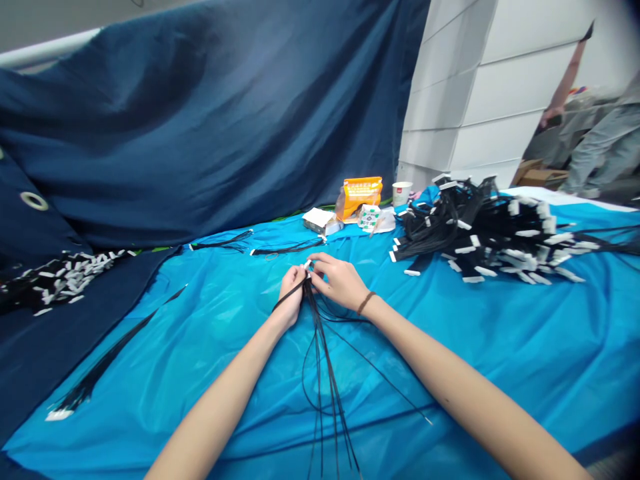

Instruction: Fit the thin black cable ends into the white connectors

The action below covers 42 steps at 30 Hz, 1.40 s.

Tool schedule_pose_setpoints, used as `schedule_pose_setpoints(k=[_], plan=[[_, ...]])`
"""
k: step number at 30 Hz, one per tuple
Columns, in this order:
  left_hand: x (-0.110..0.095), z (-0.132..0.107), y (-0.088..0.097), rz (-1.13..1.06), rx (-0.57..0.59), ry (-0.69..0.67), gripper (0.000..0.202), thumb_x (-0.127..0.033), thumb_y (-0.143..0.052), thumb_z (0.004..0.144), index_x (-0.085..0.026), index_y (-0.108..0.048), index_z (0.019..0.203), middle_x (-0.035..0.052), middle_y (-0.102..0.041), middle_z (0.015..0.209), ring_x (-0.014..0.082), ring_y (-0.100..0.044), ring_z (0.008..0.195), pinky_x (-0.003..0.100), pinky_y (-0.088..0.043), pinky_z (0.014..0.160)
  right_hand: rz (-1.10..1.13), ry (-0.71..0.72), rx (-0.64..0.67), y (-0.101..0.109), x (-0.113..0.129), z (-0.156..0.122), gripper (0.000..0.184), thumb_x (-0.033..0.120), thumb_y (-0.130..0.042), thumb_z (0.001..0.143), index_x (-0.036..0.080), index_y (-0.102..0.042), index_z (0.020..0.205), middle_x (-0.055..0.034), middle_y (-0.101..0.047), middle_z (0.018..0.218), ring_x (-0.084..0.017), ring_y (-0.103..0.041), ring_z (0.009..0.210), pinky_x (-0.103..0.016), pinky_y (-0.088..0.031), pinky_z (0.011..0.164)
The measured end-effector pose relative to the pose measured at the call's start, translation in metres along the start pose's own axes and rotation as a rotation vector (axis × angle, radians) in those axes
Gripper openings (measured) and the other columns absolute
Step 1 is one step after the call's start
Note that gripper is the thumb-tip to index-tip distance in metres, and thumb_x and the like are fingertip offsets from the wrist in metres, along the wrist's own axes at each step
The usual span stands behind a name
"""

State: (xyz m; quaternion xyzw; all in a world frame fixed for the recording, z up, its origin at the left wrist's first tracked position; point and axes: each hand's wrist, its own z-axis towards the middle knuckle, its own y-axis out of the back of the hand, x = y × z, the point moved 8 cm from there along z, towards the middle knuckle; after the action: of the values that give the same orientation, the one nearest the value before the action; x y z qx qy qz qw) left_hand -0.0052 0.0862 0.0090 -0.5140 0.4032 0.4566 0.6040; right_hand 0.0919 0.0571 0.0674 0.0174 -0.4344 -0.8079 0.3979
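My left hand (291, 293) is closed around the upper end of a bundle of thin black straps (325, 360) that trails toward me over the blue table cover (500, 347). My right hand (340, 280) pinches a small white tag (307, 265) at the top of the bundle, right beside the left fingers. A thin band circles my right wrist. Several loose strands loop out on the cover below my hands.
A big heap of black straps with white tags (500, 233) lies at the right. Another tagged heap (65, 277) sits at the far left on dark blue cloth. An orange pouch (359, 195), paper cup (401, 193) and small boxes (320, 220) stand behind. Another person (595, 127) stands far right.
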Motion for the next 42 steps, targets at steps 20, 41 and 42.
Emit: schedule_pose_setpoints(k=[20, 41, 42], plan=[[-0.0003, 0.0002, 0.0001, 0.016, 0.006, -0.005, 0.034, -0.045, -0.062, 0.065, -0.015, -0.046, 0.067, -0.0043, -0.045, 0.059, 0.0069, -0.043, 0.053, 0.017, -0.034, 0.047, 0.005, -0.017, 0.034, -0.0012, -0.0005, 0.0, 0.018, 0.024, -0.045, 0.085, 0.017, -0.059, 0.077, -0.0035, -0.054, 0.115, -0.013, -0.058, 0.088, -0.021, -0.041, 0.071], [0.0007, -0.001, -0.0009, -0.023, 0.014, 0.024, 0.036, -0.046, -0.063, 0.064, -0.014, -0.048, 0.068, -0.0034, -0.047, 0.06, 0.0071, -0.044, 0.054, 0.017, -0.036, 0.048, 0.0, -0.003, 0.023, 0.0004, 0.0008, 0.0004, 0.02, 0.024, -0.044, 0.085, 0.017, -0.058, 0.073, -0.003, -0.055, 0.115, -0.013, -0.058, 0.089, -0.021, -0.041, 0.071], [0.0008, -0.0011, -0.0009, -0.024, 0.013, 0.026, 0.036, -0.046, -0.063, 0.064, -0.014, -0.048, 0.068, -0.0034, -0.048, 0.06, 0.0071, -0.045, 0.054, 0.017, -0.036, 0.048, 0.001, -0.005, 0.026, 0.0002, 0.0007, 0.0005, 0.019, 0.024, -0.044, 0.085, 0.017, -0.058, 0.073, -0.0033, -0.055, 0.115, -0.013, -0.058, 0.089, -0.021, -0.041, 0.071]])
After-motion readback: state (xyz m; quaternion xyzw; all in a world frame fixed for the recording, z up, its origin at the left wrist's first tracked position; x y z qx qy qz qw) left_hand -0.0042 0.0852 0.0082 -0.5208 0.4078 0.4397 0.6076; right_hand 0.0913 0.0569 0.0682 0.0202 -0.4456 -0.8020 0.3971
